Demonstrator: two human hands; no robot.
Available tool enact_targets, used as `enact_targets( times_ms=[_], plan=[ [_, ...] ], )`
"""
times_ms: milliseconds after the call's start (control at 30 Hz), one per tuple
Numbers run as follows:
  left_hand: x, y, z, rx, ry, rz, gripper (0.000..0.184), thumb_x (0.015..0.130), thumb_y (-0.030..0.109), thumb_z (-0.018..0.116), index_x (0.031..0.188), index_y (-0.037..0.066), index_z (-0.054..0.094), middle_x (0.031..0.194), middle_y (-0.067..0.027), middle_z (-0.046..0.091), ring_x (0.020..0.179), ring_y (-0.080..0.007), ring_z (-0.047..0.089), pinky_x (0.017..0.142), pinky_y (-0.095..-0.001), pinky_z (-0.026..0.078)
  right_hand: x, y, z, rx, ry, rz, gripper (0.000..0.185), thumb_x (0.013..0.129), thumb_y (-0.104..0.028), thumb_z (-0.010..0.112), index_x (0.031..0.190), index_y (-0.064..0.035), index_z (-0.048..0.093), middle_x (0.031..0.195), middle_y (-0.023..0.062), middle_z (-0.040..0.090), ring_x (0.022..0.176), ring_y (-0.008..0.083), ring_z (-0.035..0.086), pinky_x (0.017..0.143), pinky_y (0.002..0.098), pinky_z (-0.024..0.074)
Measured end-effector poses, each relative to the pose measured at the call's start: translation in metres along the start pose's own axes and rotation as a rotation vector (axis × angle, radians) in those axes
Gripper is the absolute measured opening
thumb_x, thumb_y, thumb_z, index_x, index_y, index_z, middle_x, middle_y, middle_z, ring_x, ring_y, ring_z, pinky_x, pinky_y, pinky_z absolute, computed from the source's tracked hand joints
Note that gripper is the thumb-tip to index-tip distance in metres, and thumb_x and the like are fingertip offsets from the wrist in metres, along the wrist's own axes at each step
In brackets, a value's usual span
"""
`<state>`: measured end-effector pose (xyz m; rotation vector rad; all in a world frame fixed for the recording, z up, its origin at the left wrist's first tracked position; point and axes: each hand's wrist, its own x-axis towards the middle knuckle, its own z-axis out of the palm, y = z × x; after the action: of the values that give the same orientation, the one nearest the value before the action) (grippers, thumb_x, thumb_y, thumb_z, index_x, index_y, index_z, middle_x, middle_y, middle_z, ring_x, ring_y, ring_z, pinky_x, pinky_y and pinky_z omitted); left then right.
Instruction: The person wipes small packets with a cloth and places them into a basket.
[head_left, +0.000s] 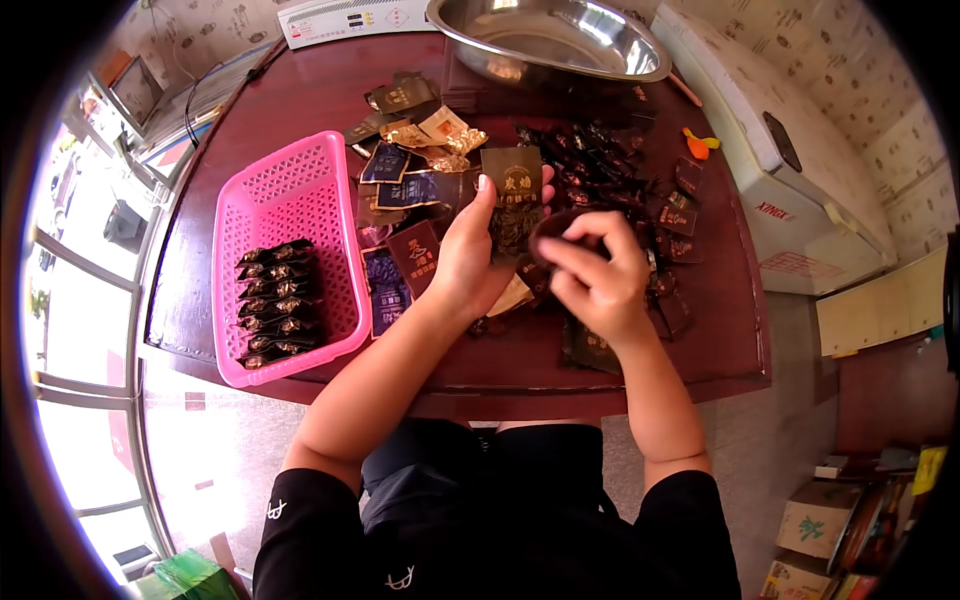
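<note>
My left hand (466,248) is closed around a dark tea packet (514,172), its printed front turned up and dark leaf-like contents or print showing on its lower half. Just to the right, my right hand (606,268) has its fingers curled together beside the packet's lower edge. Something dark is at those fingertips, too blurred to make out. Under and around both hands lie loose packets: blue ones (408,190), gold foil ones (440,138) and a brown one (414,254). A heap of shiny dark packets (600,165) lies beyond my right hand.
A pink plastic basket (346,240) stands at the left with a row of dark packets (276,308) in it. At the back are a steel basin (550,62) and a white device (360,18). A white chest freezer (790,200) adjoins the table's right edge.
</note>
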<state>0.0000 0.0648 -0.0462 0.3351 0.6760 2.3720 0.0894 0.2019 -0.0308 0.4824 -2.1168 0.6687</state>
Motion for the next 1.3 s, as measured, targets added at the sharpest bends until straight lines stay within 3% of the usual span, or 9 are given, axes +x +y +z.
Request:
enact_targets(
  times_ms=[100,267,367,467,633,733,900,1000,1300],
  plan=[
    [-0.002,-0.001,-0.007,0.177,-0.050,0.009,0.055,0.107,0.042,0.026,0.142,0.002,0.043,0.141,-0.0108,0.052,0.121,-0.0203,0.054,0.104,-0.0376,0.044,-0.001,-0.008,0.016,0.041,-0.224,-0.062,0.036,0.061,0.001,0.073,0.095,-0.0105,0.075,0.090,0.0048,0.055,0.079,0.0231,0.057,0.068,0.0359,0.0498],
    [0.003,-0.003,-0.010,0.057,-0.037,0.015,0.054,0.108,0.041,0.025,0.139,0.002,0.045,0.139,-0.0109,0.054,0.118,-0.0209,0.056,0.103,-0.0388,0.046,0.001,0.010,-0.004,-0.139,-0.079,0.099,0.021,0.059,0.004,0.069,0.077,-0.0076,0.071,0.083,0.0037,0.056,0.076,0.0211,0.057,0.063,0.0333,0.0494],
    [0.001,-0.005,-0.007,0.028,-0.031,0.002,0.054,0.108,0.041,0.024,0.138,0.002,0.045,0.138,-0.0103,0.055,0.117,-0.0209,0.057,0.101,-0.0394,0.047,-0.001,0.014,-0.002,-0.064,0.104,0.135,0.031,0.061,0.004,0.069,0.089,-0.0093,0.073,0.088,0.0031,0.056,0.075,0.0212,0.057,0.062,0.0332,0.0494],
    [0.000,-0.011,-0.012,0.052,-0.040,-0.008,0.051,0.108,0.038,0.027,0.136,0.000,0.047,0.131,-0.0136,0.058,0.114,-0.0214,0.059,0.100,-0.0391,0.049,0.000,0.002,0.008,0.002,-0.120,-0.080,0.036,0.063,0.003,0.070,0.096,-0.0109,0.074,0.093,0.0052,0.057,0.076,0.0220,0.058,0.065,0.0335,0.0501],
    [-0.002,-0.014,-0.007,0.037,0.053,-0.031,0.043,0.108,0.033,0.037,0.123,-0.002,0.056,0.110,-0.0119,0.067,0.098,-0.0199,0.067,0.087,-0.0351,0.056,-0.004,0.014,0.002,-0.063,0.082,0.275,0.024,0.082,0.000,0.068,0.106,-0.0007,0.069,0.096,0.0089,0.059,0.080,0.0189,0.059,0.068,0.0299,0.0490],
    [0.000,-0.012,-0.007,0.023,0.078,-0.023,0.044,0.108,0.034,0.034,0.126,0.000,0.054,0.115,-0.0127,0.066,0.100,-0.0210,0.067,0.089,-0.0364,0.056,-0.003,0.027,-0.004,0.206,0.156,0.301,0.021,0.086,-0.002,0.066,0.107,0.0020,0.068,0.099,0.0078,0.060,0.082,0.0176,0.059,0.071,0.0266,0.0465],
    [-0.006,-0.008,-0.002,0.036,0.066,-0.116,0.041,0.108,0.035,0.033,0.117,0.002,0.057,0.105,-0.0100,0.065,0.096,-0.0200,0.065,0.086,-0.0366,0.055,-0.002,0.001,0.003,0.193,-0.082,-0.004,0.033,0.066,0.003,0.067,0.097,-0.0064,0.073,0.089,0.0079,0.060,0.073,0.0210,0.061,0.062,0.0314,0.0504],
    [-0.005,-0.026,-0.008,0.319,0.105,-0.039,0.036,0.107,0.033,0.041,0.113,0.003,0.059,0.101,-0.0078,0.066,0.090,-0.0146,0.065,0.080,-0.0309,0.055,-0.004,0.009,0.005,0.017,0.037,-0.006,0.037,0.066,0.007,0.066,0.099,-0.0066,0.073,0.090,0.0078,0.059,0.073,0.0206,0.061,0.061,0.0316,0.0516],
    [-0.005,-0.012,-0.006,0.038,0.086,-0.087,0.035,0.108,0.033,0.037,0.109,0.004,0.056,0.094,-0.0083,0.064,0.078,-0.0172,0.064,0.065,-0.0311,0.057,-0.004,0.003,0.005,0.179,-0.128,-0.074,0.036,0.061,-0.001,0.073,0.096,-0.0106,0.076,0.085,0.0055,0.058,0.072,0.0197,0.061,0.060,0.0313,0.0508]
  ],
)
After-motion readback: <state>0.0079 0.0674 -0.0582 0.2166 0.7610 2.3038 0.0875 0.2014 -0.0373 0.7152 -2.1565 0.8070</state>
